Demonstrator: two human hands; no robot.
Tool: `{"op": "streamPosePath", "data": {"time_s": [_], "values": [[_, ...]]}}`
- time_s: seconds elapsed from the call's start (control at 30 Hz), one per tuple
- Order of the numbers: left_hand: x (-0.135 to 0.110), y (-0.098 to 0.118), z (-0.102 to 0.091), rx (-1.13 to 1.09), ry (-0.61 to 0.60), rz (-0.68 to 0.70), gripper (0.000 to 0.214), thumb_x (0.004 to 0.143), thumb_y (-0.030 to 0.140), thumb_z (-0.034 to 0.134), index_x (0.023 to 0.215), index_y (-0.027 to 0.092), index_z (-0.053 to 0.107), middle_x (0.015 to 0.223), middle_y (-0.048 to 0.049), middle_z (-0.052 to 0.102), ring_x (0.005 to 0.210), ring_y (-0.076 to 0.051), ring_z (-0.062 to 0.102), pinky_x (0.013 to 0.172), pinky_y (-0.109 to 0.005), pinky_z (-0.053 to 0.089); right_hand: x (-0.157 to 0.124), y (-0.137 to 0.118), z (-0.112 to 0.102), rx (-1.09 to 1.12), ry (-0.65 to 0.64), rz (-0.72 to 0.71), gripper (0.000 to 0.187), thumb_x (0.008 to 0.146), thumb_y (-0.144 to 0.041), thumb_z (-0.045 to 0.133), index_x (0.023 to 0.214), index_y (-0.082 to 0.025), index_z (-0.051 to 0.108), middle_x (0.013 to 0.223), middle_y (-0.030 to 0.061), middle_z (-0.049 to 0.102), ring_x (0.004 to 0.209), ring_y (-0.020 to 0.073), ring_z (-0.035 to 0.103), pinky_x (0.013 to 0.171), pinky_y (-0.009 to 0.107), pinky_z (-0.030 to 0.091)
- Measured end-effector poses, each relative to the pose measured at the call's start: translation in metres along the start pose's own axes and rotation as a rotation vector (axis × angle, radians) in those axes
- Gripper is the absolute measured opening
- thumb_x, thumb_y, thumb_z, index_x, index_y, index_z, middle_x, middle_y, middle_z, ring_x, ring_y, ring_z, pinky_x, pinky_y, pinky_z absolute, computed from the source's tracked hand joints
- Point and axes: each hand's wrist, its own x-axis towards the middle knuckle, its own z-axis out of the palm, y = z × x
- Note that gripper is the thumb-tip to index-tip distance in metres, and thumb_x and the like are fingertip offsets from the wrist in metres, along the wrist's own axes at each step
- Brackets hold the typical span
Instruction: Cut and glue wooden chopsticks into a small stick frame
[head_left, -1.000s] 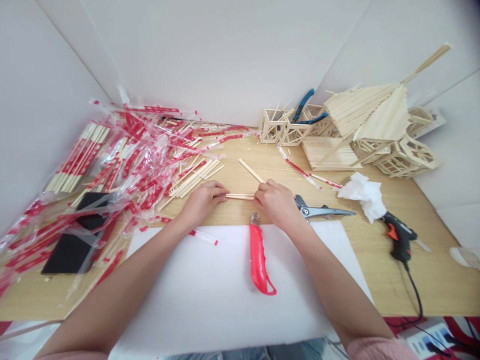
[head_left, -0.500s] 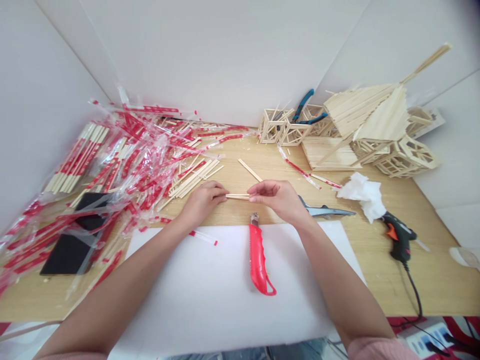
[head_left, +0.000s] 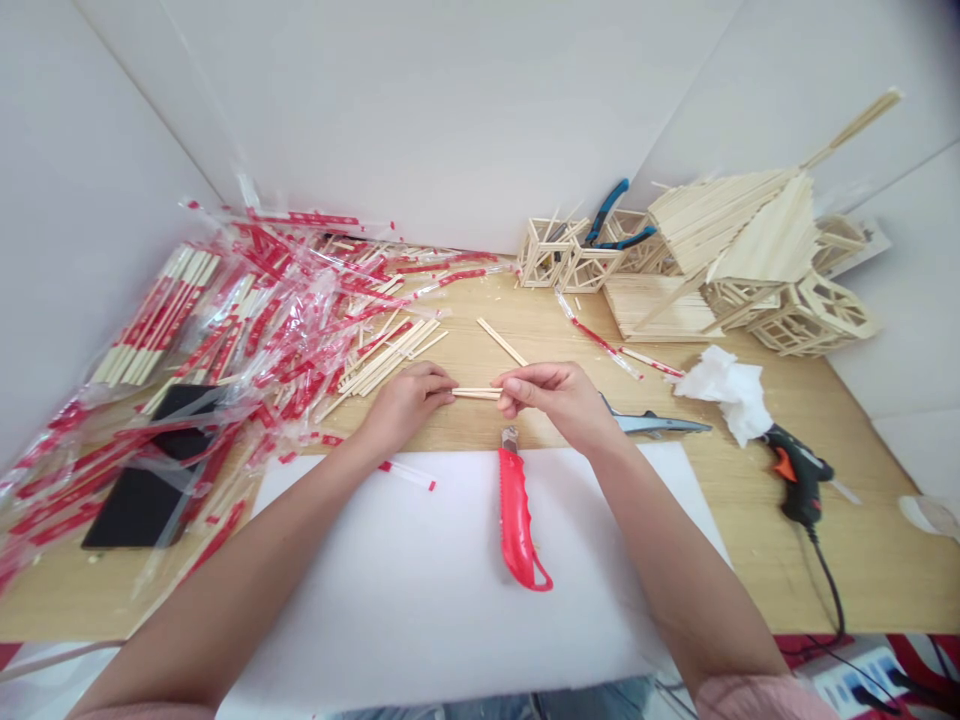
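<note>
A few thin wooden chopsticks (head_left: 477,393) lie side by side between my two hands, just above the far edge of the white sheet (head_left: 420,580). Their left end is pinched in my left hand (head_left: 411,398), fingers closed. My right hand (head_left: 549,396) closes thumb and fingers on the other end, hiding it. Another chopstick (head_left: 501,340) slants on the table behind my right hand. Below the hands, a red utility knife (head_left: 516,520) rests on the sheet, head pointing away from me. Pliers (head_left: 652,422) lie partly behind my right wrist.
Red-and-clear wrappers (head_left: 300,290) and loose chopsticks (head_left: 390,355) heap at the left, beside a black phone (head_left: 150,480). Wooden stick models (head_left: 757,230) stand at the back right, with blue-handled pliers (head_left: 606,215). A corded glue gun (head_left: 798,470) and crumpled tissue (head_left: 726,385) lie right.
My right thumb and fingers have shifted their grip on the right end of the chopsticks, curling closer together. My left hand has stayed almost still.
</note>
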Motion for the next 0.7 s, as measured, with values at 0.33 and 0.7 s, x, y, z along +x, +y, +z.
{"op": "streamPosePath", "data": {"time_s": [0.33,0.7], "values": [[0.001,0.0,0.001,-0.006,0.008,-0.015,0.018,0.08,0.027,0.056,0.091,0.021,0.069,0.093,-0.0045,0.063,0.087,-0.017,0.058,0.082,-0.031,0.044,0.008,0.024,-0.021,-1.146,0.049,-0.159,0.023,0.079,-0.03,0.061,0.098,-0.019,0.068,0.1,0.0071,0.064,0.097,0.0185,0.055,0.086,0.029,0.04],[0.0,0.0,0.0,-0.022,0.008,-0.018,0.018,0.08,0.026,0.056,0.092,0.02,0.069,0.093,-0.0044,0.062,0.088,-0.017,0.057,0.082,-0.03,0.043,0.009,0.025,-0.015,-1.227,-0.007,-0.093,0.02,0.085,-0.027,0.054,0.096,-0.022,0.07,0.095,0.0054,0.065,0.088,0.0148,0.059,0.077,0.022,0.04]]}}
